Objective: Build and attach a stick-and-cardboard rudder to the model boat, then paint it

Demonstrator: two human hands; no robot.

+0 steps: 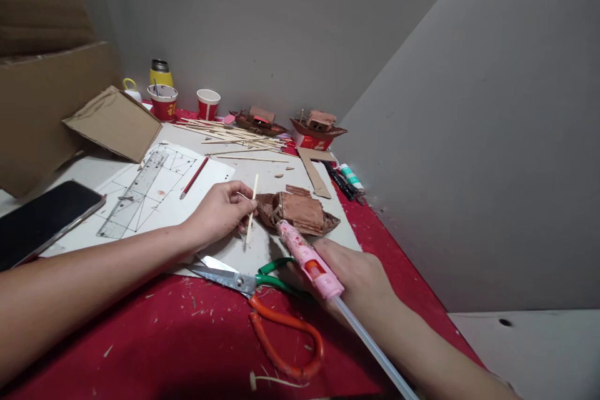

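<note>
My left hand [225,212] pinches a short pale wooden stick [252,215] between thumb and fingers, held at a steep tilt. Its fingertips are by the left end of a brown model boat [302,212] with a ribbed roof. My right hand [349,265] is closed around a pink hot glue gun [312,259], a clear glue stick [372,344] running out of its back end. The glue gun's front end overlaps the boat's near side in view; I cannot tell whether they touch. Below lie open scissors [241,281] with one green and one orange handle.
Behind are a pile of thin sticks [239,136], two finished-looking boats [260,122] [319,124] and paper cups [209,104]. Leftward lie a clear ruler [134,194] on a drawing, a red pencil [194,178], a phone [47,219] and cardboard [115,122]. A grey wall [469,137] stands right.
</note>
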